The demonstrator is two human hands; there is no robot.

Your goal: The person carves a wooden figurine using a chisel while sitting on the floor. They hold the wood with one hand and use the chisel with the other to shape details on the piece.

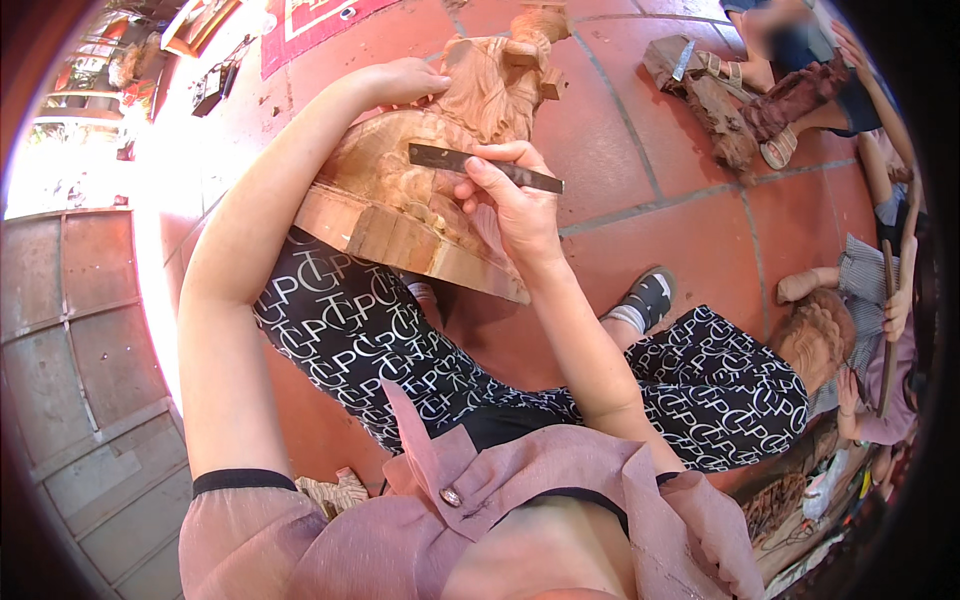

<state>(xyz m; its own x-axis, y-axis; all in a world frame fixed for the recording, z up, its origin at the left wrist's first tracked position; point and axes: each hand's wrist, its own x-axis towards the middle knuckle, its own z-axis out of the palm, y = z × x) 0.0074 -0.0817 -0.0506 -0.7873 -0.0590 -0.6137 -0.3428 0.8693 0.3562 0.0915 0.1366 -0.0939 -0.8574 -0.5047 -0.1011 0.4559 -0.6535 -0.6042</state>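
Note:
A pale wood carving (385, 150) of a draped figure leans across my left thigh, its thick flat base (375, 235) toward me and its upper end pointing away. Round its far left side reaches my left hand (408, 82), fingers curled against the wood and partly hidden. My right hand (517, 195) pinches a dark, flat metal bar-shaped tool (440, 157) between thumb and fingers. That tool lies across the carved front, its left end over the wood. Whether its edge touches the surface I cannot tell.
Red floor tiles (610, 150) spread around me. At the far right, a person's sandalled feet flank a rough dark wood piece (715, 120) with a blade (684, 60) on it. Another carving (818, 335) is beside more people. A metal door (90, 330) stands left.

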